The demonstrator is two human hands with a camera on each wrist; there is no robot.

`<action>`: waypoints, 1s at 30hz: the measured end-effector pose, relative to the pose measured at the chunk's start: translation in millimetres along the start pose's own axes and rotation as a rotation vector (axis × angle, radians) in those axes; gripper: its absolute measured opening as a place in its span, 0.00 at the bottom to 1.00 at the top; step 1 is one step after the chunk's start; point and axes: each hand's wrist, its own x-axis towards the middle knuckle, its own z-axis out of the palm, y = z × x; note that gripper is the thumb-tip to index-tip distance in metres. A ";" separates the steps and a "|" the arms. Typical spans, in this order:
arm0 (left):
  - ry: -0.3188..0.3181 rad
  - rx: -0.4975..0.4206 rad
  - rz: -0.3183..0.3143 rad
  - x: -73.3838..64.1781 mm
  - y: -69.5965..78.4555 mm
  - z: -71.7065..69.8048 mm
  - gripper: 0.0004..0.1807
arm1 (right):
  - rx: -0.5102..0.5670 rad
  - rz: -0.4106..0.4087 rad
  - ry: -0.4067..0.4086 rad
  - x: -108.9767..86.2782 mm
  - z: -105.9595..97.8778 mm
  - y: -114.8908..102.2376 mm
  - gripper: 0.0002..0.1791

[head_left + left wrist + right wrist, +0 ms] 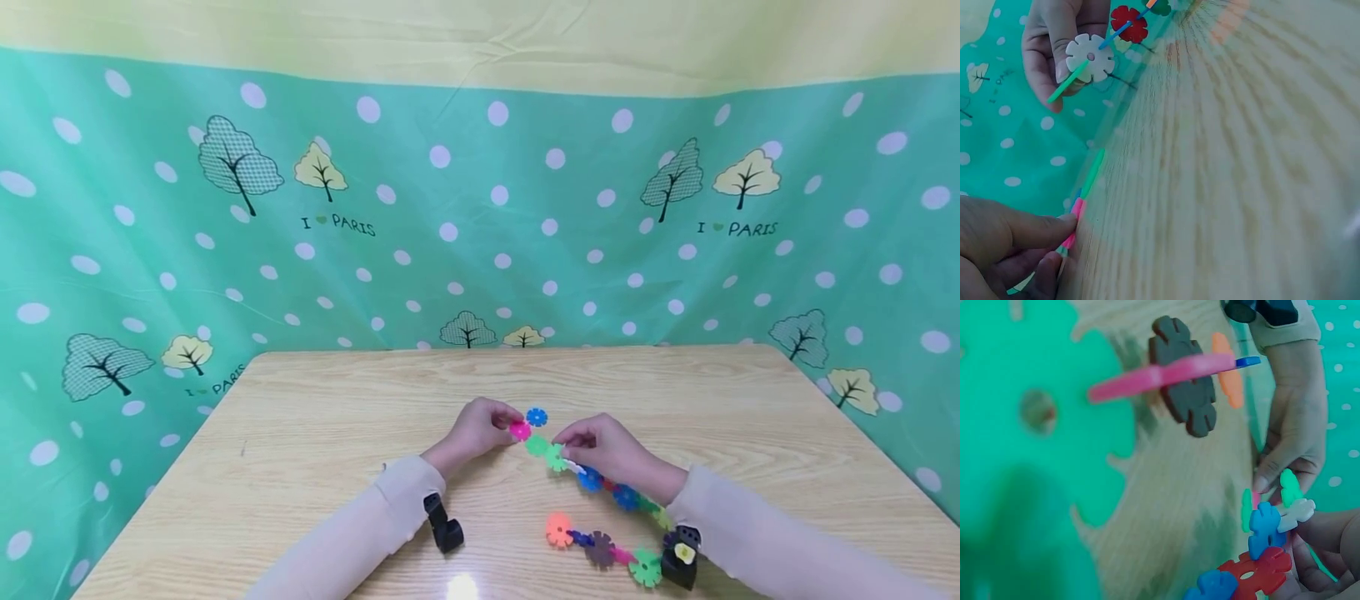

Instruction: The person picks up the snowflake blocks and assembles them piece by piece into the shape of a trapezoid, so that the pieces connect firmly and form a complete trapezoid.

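Note:
My left hand (480,427) pinches a pink notched disc (521,430) between thumb and fingers. A blue disc (537,417) lies at its far side, and a light green disc (1092,175) sticks out from the pink one. My right hand (611,450) pinches a chain of interlocked discs close to its white disc (1090,57). At that end is another green disc (556,457), facing the left hand's piece across a small gap in the left wrist view. Beyond the white disc come a blue disc (1266,530), a red disc (1261,574) and more.
The chain bends back under my right wrist. Its near stretch has a green disc (646,568), a pink disc (1166,376), a dark brown disc (1183,378) and an orange disc (558,530). The wooden table (337,400) ends at a green dotted curtain (525,208).

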 end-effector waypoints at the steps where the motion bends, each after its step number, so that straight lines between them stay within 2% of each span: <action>1: -0.005 0.007 0.002 -0.8 1.1 -0.4 0.16 | 0.015 0.021 0.006 -0.7 0.7 0.5 0.07; 6: -0.045 0.035 0.013 -4.7 4.0 -4.2 0.16 | 0.089 0.131 0.050 -3.5 4.9 -0.2 0.07; 11: -0.061 0.038 0.038 -6.8 0.5 -9.5 0.15 | 0.186 0.227 0.079 -6.4 7.5 -1.6 0.08; 15: -0.063 -0.014 0.061 -9.3 -3.1 -13.3 0.14 | 0.275 0.293 0.089 -10.1 8.1 -1.7 0.10; 19: -0.073 -0.092 0.042 -12.9 -8.2 -16.6 0.11 | 0.356 0.356 0.092 -13.1 10.8 -1.5 0.12; 24: -0.102 -0.190 0.006 -22.0 -8.6 -17.1 0.09 | 0.480 0.377 0.055 -17.4 14.5 -1.4 0.15; 30: -0.132 -0.249 -0.015 -38.1 2.1 -14.5 0.08 | 0.688 0.353 0.020 -17.6 19.2 1.2 0.15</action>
